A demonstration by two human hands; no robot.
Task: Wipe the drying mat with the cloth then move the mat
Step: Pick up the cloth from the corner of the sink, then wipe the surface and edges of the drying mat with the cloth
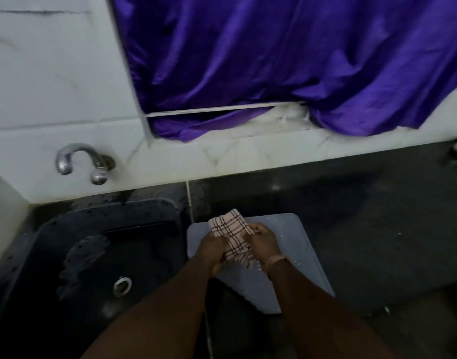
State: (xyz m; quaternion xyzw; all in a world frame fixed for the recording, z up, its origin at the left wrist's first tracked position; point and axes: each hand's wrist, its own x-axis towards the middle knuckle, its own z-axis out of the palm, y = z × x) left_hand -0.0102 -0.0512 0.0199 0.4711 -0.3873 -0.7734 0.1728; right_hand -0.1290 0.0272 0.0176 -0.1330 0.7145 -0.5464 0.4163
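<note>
My hands: left hand (214, 251) and right hand (264, 240) both grip the checked cloth (232, 235).
Mat: grey drying mat (294, 244) under them, right of the dark sink (66, 229).
Risk: bunched cloth may miss wet patches.

Cloth (232, 235) woven, pink check, soft. Drying mat (294, 244) pale grey, matt, dotted with droplets. Countertop (364, 203) dark polished stone, glossy. Tap (79, 161) shiny metal. Curtain (274, 60) purple satin sheen. Wall tiles (53, 73) glossy marble-look.
</note>
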